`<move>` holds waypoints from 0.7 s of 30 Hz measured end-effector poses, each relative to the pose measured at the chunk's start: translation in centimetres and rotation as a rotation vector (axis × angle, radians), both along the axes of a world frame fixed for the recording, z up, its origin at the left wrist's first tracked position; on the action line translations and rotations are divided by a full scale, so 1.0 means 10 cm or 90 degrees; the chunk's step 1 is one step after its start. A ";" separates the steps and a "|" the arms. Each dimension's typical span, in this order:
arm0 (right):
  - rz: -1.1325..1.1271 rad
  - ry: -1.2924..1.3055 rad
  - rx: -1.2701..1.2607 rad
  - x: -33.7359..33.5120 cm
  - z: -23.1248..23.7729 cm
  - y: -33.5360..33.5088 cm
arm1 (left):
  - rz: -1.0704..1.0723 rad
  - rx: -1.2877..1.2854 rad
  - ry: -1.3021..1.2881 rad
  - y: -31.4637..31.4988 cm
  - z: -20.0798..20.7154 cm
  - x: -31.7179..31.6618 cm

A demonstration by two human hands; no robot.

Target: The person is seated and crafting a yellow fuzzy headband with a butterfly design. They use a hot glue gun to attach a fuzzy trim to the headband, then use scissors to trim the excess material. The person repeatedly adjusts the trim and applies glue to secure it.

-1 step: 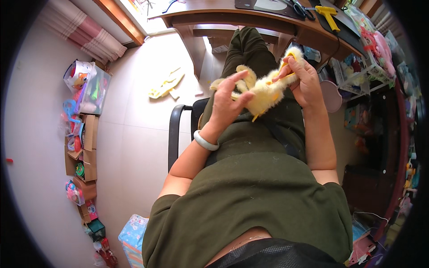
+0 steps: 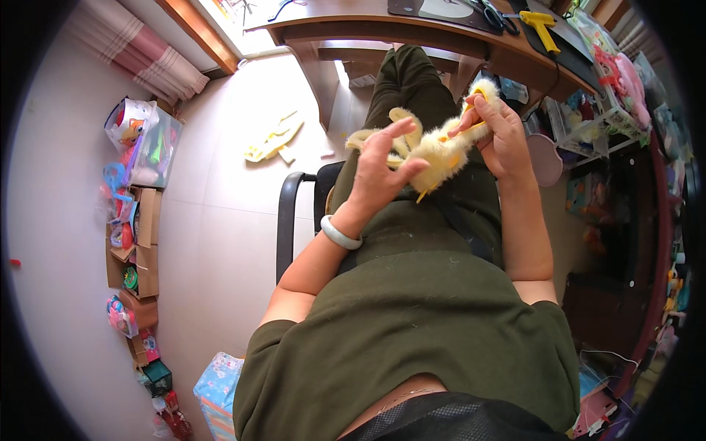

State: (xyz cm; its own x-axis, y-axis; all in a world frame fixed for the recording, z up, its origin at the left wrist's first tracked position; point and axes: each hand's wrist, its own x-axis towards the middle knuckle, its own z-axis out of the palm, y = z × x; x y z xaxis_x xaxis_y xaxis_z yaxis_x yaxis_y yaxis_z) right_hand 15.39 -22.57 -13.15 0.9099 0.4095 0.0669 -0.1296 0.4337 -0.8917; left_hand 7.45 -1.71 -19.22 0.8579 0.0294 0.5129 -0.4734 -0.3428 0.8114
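Over my lap is a fluffy pale-yellow plush piece (image 2: 440, 163) with yellow edging and long flaps at its left end; I cannot tell what it is part of. My right hand (image 2: 500, 136) pinches its upper right end, where a yellow lining shows between the fingers. My left hand (image 2: 381, 165), with a pale bangle on the wrist, is at the plush's left side. Its fingers and thumb are spread apart, in front of the flaps, and partly hide them. Whether that hand touches the fur is hard to see.
Ahead stands a wooden desk (image 2: 360, 31) with black-handled scissors (image 2: 494, 16) and a yellow glue gun (image 2: 540, 28). Yellow fabric pieces (image 2: 276, 140) lie on the floor at left. Toys and cardboard boxes (image 2: 148, 250) line the left wall. A chair armrest (image 2: 288, 220) is beside me.
My left hand has shifted slightly to the right along the plush piece, with its fingers still spread. The right hand keeps its pinch in the same place.
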 end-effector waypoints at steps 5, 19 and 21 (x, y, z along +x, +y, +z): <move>0.017 -0.021 0.028 -0.10 0.06 0.11 | 0.028 0.169 -0.121 -0.12 -0.01 -0.03; -0.022 -0.059 0.009 -0.25 0.01 0.32 | -0.009 0.164 -0.168 -0.11 -0.04 0.01; -0.005 -0.057 0.027 -0.27 0.04 0.31 | -0.020 0.133 -0.151 -0.13 0.01 0.01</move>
